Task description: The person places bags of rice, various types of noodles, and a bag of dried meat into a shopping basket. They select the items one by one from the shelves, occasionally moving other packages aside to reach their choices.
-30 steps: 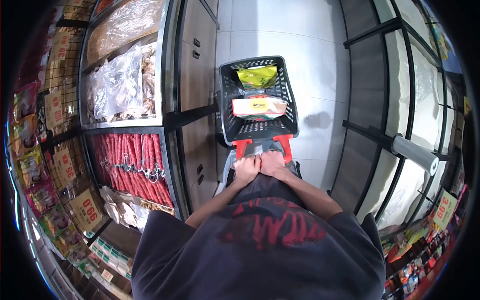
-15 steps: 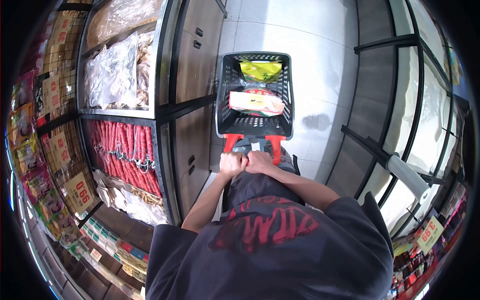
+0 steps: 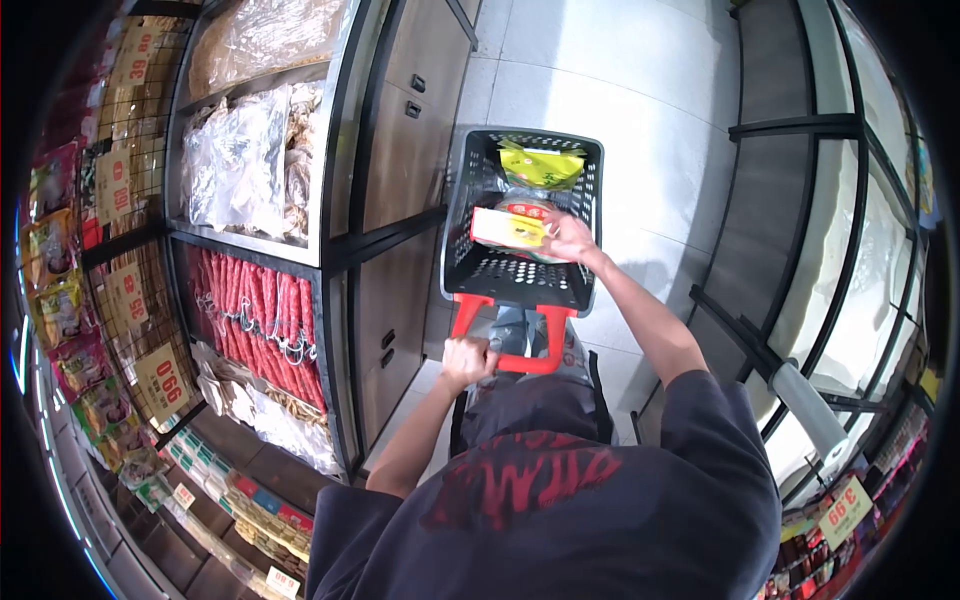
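My left hand is wrapped round the left side of the red handle of a dark grey shopping basket with perforated walls. Over the basket's right part, my right hand has its fingers spread, fingertips at the right end of a white and yellow box with red edges. Behind that box, partly covered by it, lies a round pack with a red label. A yellow-green bag stands against the far wall of the basket.
On the left, a case holds red sausages and plastic-covered dried goods above wooden cabinets. Dark-framed bins line the right side, with a roll of plastic bags mounted there. Pale floor tiles run ahead between them.
My right hand has let go of the red handle and reached forward into the basket beside the box. My left hand stays on the handle; the basket appears slightly lower and further right.
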`<state>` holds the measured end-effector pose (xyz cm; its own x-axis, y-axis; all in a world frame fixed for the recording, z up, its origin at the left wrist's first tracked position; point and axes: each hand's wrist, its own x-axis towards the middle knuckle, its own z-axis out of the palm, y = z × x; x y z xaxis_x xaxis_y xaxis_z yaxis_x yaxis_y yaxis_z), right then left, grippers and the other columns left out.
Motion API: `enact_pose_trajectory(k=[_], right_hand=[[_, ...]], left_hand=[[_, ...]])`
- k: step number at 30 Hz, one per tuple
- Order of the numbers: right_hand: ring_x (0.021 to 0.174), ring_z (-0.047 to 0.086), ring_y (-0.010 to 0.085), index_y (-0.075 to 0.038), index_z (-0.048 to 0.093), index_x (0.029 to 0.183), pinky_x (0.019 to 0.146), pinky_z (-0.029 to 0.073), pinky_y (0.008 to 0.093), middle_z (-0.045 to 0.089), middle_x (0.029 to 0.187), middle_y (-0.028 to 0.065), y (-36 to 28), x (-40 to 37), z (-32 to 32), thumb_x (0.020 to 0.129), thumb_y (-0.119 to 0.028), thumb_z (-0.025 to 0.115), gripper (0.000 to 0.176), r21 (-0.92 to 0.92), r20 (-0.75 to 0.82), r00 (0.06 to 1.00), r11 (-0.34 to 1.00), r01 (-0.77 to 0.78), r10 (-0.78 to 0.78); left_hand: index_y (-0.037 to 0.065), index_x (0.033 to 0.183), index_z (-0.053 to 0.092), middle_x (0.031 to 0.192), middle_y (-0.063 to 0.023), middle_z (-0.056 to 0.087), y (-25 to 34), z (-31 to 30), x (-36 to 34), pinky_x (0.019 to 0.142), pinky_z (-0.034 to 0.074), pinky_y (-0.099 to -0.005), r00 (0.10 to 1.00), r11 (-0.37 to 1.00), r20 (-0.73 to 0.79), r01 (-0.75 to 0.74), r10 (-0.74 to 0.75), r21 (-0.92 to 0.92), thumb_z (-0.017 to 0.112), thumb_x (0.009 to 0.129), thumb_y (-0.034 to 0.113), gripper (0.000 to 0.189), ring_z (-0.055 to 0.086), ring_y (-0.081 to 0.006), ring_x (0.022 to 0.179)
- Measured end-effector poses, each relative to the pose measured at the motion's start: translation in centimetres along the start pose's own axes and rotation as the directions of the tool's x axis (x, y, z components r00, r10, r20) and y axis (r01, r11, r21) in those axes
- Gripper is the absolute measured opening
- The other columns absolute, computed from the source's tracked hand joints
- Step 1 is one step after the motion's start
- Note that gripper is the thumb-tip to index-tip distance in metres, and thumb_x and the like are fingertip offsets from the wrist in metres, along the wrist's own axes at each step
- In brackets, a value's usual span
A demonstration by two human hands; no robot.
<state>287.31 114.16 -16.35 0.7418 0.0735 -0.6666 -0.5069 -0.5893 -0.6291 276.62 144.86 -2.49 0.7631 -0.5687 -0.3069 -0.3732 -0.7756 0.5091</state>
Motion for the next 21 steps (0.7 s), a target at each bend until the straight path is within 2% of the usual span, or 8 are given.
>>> enact_pose_trajectory(k=[2,4,5,6,9,12,20,21], right_hand=[[0.106,0.066,0.0316,-0.007,0.06,0.121,0.094,0.053,0.0407,0.068,0.113,0.0154,0.9,4.8,-1.3,0.078,-0.027,0.073,0.049,-0.088,-0.083,0.996,0.996,-0.031,0.023],[0.116,0.06,0.0336,-0.009,0.052,0.132,0.1,0.049,0.042,0.059,0.127,0.017,0.9,8.5,-2.7,0.079,-0.027,0.072,0.059,-0.29,-0.175,0.985,0.956,-0.051,0.0],[0.126,0.053,0.0342,-0.007,0.045,0.137,0.106,0.045,0.0419,0.051,0.136,0.018,0.8,10.5,-3.5,0.079,-0.025,0.071,0.065,-0.316,-0.147,0.988,0.945,-0.082,0.036],[0.129,0.05,0.0336,-0.003,0.047,0.131,0.101,0.05,0.0431,0.052,0.133,0.0174,2.0,12.8,-3.3,0.078,-0.026,0.073,0.064,-0.362,-0.205,0.978,0.932,-0.029,-0.049],[0.131,0.048,0.0318,-0.003,0.044,0.137,0.105,0.047,0.0417,0.05,0.137,0.0156,1.9,16.8,-4.0,0.078,-0.025,0.073,0.07,-0.395,-0.18,0.984,0.916,-0.069,-0.004],[0.139,0.041,0.0318,-0.003,0.032,0.15,0.117,0.035,0.0389,0.044,0.147,0.0169,2.9,20.4,-3.7,0.079,-0.025,0.071,0.085,-0.509,0.008,1.0,0.861,-0.002,0.007],[0.134,0.043,0.0338,0.002,0.037,0.144,0.116,0.036,0.0393,0.046,0.138,0.0198,4.9,23.0,-1.9,0.073,-0.022,0.074,0.083,-0.526,-0.05,0.999,0.85,-0.018,-0.009],[0.136,0.041,0.0335,0.003,0.036,0.144,0.117,0.035,0.0386,0.044,0.14,0.0208,5.0,22.9,-1.7,0.073,-0.023,0.075,0.085,-0.655,0.042,0.998,0.753,0.065,-0.05]], left_hand=[[0.007,0.054,0.056,0.052,-0.0121,0.057,0.0,-0.1,0.3,0.048,0.049,-0.0427,1.0,1.0,-0.022,0.0,0.0,-0.016,0.06,0.067,0.02,0.018,0.059,-0.0327,0.047],[0.008,0.057,0.057,0.057,-0.0112,0.06,-0.2,-0.1,0.4,0.051,0.051,-0.0428,0.999,1.0,0.034,0.029,-0.029,0.006,0.061,0.07,0.022,0.02,0.062,-0.0314,0.052],[0.008,0.056,0.057,0.057,-0.0112,0.06,-0.4,-0.1,0.7,0.051,0.051,-0.0428,1.0,1.0,0.027,0.011,-0.011,-0.012,0.061,0.069,0.022,0.02,0.061,-0.0315,0.051],[0.008,0.056,0.056,0.056,-0.0111,0.059,-0.5,-0.1,0.7,0.051,0.051,-0.0427,1.0,1.0,0.025,-0.006,0.006,-0.029,0.061,0.068,0.022,0.019,0.061,-0.0315,0.051],[0.008,0.055,0.053,0.054,-0.0103,0.057,-0.3,-0.4,1.2,0.053,0.05,-0.0408,0.997,0.999,0.069,0.042,-0.04,-0.022,0.062,0.067,0.02,0.019,0.059,-0.0307,0.05],[0.008,0.052,0.05,0.049,-0.0096,0.053,0.1,-1.1,2.5,0.049,0.047,-0.0399,0.998,0.997,0.05,0.034,-0.031,-0.065,0.06,0.064,0.017,0.019,0.057,-0.03,0.047],[0.009,0.055,0.051,0.054,-0.0076,0.057,-0.2,-2.0,4.0,0.053,0.05,-0.0389,0.995,0.999,0.095,0.027,-0.024,-0.03,0.063,0.066,0.021,0.02,0.061,-0.0276,0.052],[0.009,0.055,0.051,0.054,-0.0076,0.057,-0.3,-2.1,4.4,0.053,0.05,-0.0389,0.996,1.0,0.086,0.021,-0.019,-0.021,0.063,0.066,0.021,0.02,0.061,-0.0276,0.052]])
